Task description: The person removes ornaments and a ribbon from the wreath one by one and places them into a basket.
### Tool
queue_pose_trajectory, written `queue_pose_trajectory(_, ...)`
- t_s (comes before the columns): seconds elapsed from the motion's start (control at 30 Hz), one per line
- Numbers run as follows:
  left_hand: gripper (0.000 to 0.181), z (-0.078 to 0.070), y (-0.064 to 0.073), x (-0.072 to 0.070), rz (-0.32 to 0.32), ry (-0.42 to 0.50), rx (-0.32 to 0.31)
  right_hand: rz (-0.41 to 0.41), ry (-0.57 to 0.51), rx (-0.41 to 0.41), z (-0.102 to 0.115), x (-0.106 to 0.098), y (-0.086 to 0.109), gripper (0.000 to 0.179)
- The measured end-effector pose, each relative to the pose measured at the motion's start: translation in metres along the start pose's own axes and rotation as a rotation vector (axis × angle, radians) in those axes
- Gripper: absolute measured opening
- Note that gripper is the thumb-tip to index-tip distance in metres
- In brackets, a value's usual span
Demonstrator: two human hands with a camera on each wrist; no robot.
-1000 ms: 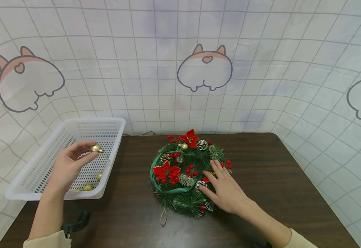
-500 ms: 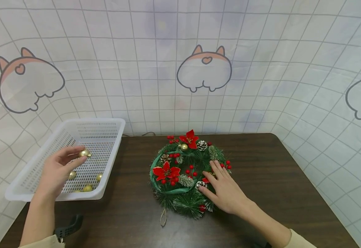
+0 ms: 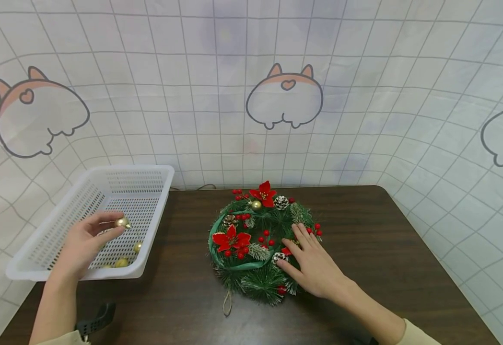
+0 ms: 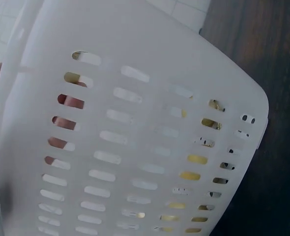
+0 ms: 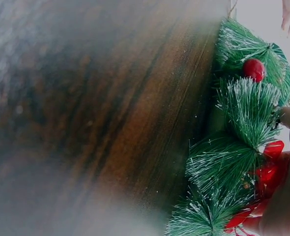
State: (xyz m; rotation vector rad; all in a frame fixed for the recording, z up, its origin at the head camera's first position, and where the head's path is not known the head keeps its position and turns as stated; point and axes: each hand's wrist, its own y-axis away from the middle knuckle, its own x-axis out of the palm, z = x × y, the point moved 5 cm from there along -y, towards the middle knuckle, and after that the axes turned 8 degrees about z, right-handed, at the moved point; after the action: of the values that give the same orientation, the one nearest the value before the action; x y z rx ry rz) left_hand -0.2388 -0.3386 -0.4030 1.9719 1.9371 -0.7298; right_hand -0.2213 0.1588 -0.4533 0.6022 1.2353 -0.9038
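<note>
Between thumb and fingertips, my left hand pinches a small gold ball ornament over the white plastic basket. Further gold balls lie at the basket's near end; in the left wrist view they show only through the slots of the basket wall. My right hand rests with spread fingers on the right side of a green Christmas wreath. Red poinsettias, pine cones, red berries and a gold ball decorate it. In the right wrist view, pine tufts sit beside that hand.
The dark wooden table carries both basket and wreath. A twine loop sticks out from the wreath's near side. Behind stands a white gridded cloth backdrop with cartoon prints, and a thin cable lies along the table's back edge.
My left hand has moved left and down over the basket, still pinching the gold ball, then slightly right. My right hand has stayed on the wreath.
</note>
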Motion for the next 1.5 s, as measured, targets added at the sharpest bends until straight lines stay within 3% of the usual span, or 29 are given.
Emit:
queue_pose_trajectory(0.43,0.045,0.002,-0.005,0.008,0.081,-0.149,-0.072,-0.004,-0.002,-0.008,0.001,-0.002,0.000,0.067)
queue_pose_trajectory(0.53,0.044,0.002,-0.005,0.010,0.126,-0.173,-0.077,-0.003,-0.002,-0.008,0.001,-0.002,0.000,0.068)
queue_pose_trajectory(0.67,0.040,0.000,-0.006,0.012,0.179,-0.168,-0.063,0.003,0.001,-0.008,0.001,-0.002,0.000,0.068)
queue_pose_trajectory(0.9,0.049,-0.007,-0.007,0.016,0.186,-0.166,-0.077,0.006,0.000,-0.004,0.002,-0.003,0.000,0.068)
queue_pose_trajectory(1.3,0.038,-0.037,-0.015,0.025,0.168,-0.190,0.033,0.000,0.005,-0.008,0.003,-0.004,0.001,0.067)
queue_pose_trajectory(1.5,0.037,-0.049,-0.021,0.037,0.151,-0.135,0.076,0.005,0.007,-0.002,0.002,-0.003,0.000,0.068)
